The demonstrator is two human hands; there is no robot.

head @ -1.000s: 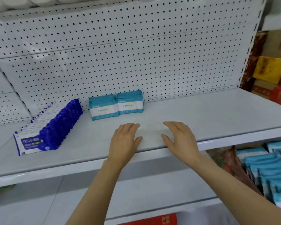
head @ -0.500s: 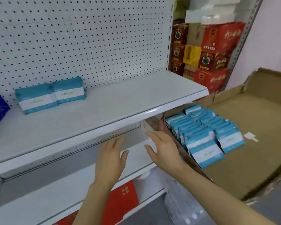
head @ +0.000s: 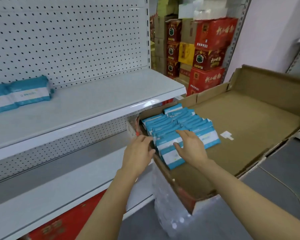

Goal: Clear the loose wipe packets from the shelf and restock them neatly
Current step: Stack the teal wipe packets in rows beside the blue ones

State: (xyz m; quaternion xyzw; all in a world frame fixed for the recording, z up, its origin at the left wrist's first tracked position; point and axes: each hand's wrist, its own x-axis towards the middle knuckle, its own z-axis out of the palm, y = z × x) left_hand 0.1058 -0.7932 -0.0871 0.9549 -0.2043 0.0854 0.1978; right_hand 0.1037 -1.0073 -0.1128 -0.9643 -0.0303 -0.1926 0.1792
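Observation:
Several teal-and-white wipe packets (head: 178, 125) stand in rows in the near left corner of a large flat cardboard box (head: 249, 118). My right hand (head: 191, 148) hovers over the nearest packets with spread fingers and grips nothing. At the box's left edge my left hand (head: 138, 154) reaches in beside the packets, fingers loosely bent and empty. Two teal packets (head: 21, 96) stand side by side at the back left of the white shelf (head: 97, 103).
A white pegboard (head: 68, 35) backs the shelf. A lower shelf (head: 59, 184) lies beneath it, with red goods below. Red and yellow cartons (head: 206, 54) are stacked behind the box. A clear plastic bag (head: 166, 210) hangs under the box's near corner. Grey floor lies at right.
My view swung right from the shelf to the cardboard box. Both hands moved off the shelf edge, down and right, to the packets in the box.

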